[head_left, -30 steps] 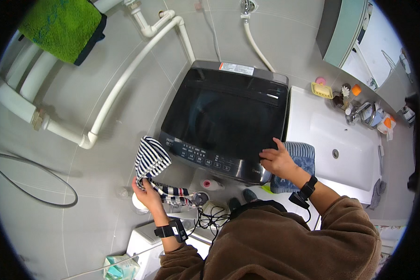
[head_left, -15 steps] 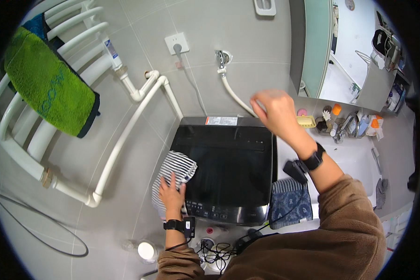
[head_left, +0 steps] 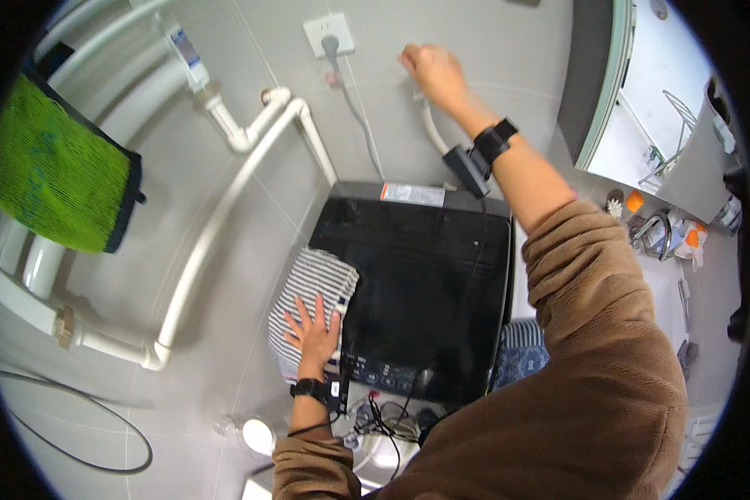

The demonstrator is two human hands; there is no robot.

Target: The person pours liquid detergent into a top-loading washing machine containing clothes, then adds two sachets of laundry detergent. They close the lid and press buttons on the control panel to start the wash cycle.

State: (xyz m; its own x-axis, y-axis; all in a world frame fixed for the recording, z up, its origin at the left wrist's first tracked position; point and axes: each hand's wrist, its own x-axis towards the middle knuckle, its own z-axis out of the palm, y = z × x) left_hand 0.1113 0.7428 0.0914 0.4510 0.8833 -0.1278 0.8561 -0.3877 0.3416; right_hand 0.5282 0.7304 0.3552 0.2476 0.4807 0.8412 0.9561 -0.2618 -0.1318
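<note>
My left hand point(head_left: 315, 335) lies flat with fingers spread on a black-and-white striped cloth point(head_left: 317, 279). That cloth hangs over the left edge of a black top-loading washing machine point(head_left: 417, 283), whose lid is down. My right hand point(head_left: 438, 75) is stretched up to the wall, fingers curled round the water tap, which it mostly hides. Below the hand, a pale inlet hose point(head_left: 431, 129) runs down toward the back of the machine. Each wrist wears a black strap with a small box.
White pipes point(head_left: 225, 212) and a towel rail with a green towel point(head_left: 62, 171) take up the left. A plug sits in a wall socket point(head_left: 329, 36). At the right are a mirror cabinet point(head_left: 596, 92), a basin faucet point(head_left: 662, 233) and a blue patterned cloth point(head_left: 521, 354). Black cables dangle in front.
My right hand has moved up and left from above the machine's back right corner to the wall tap. My left hand stays on the striped cloth. The view has shifted.
</note>
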